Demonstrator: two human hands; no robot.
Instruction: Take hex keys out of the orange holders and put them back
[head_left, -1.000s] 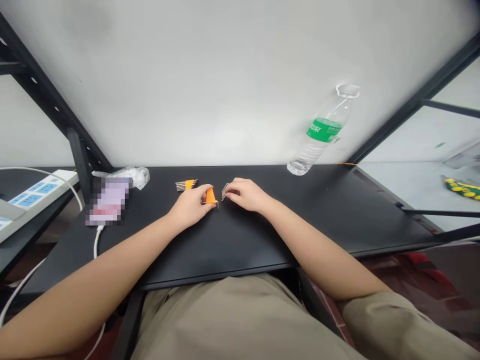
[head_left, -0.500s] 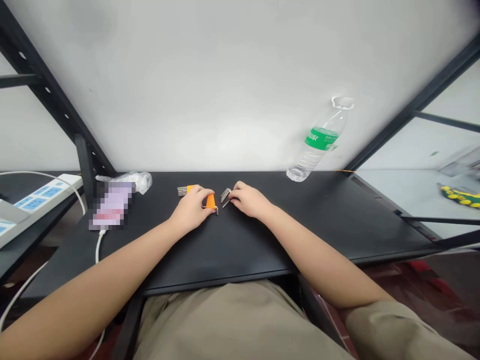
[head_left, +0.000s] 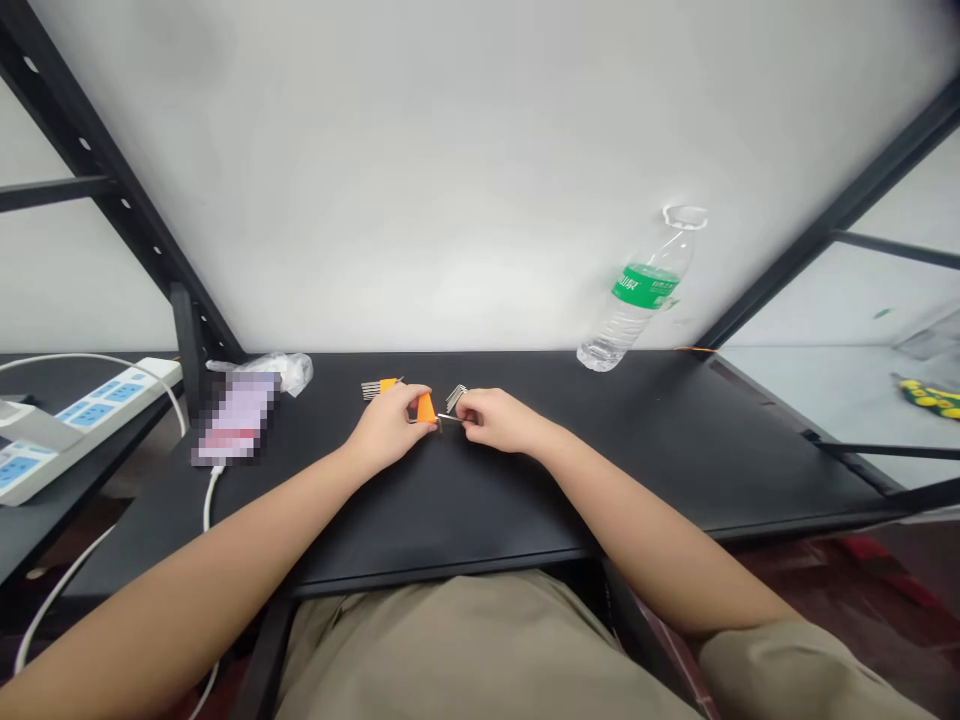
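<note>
My left hand (head_left: 386,420) is closed on an orange hex key holder (head_left: 426,408), pinched between thumb and fingers. One bent metal key shows at the holder's lower end. My right hand (head_left: 499,418) pinches a thin metal hex key (head_left: 450,418), its free end pointing left at the holder; I cannot tell whether the two touch. Just behind my right fingers several loose hex keys (head_left: 455,396) lie in a small bunch on the black table. Beyond my left hand lie several metal keys (head_left: 371,390) by another orange piece (head_left: 388,385), partly hidden by the fingers.
A clear bottle with a green label (head_left: 645,287) leans at the wall, back right. On the left are a phone (head_left: 238,415) with a white cable, a crumpled plastic bag (head_left: 298,372) and a power strip (head_left: 97,420). Black metal frames flank the table (head_left: 465,520).
My right hand has drawn a hex key away from the loose bunch, bringing it toward me and up to the holder's lower end. My left hand keeps its hold. The view has shifted slightly.
</note>
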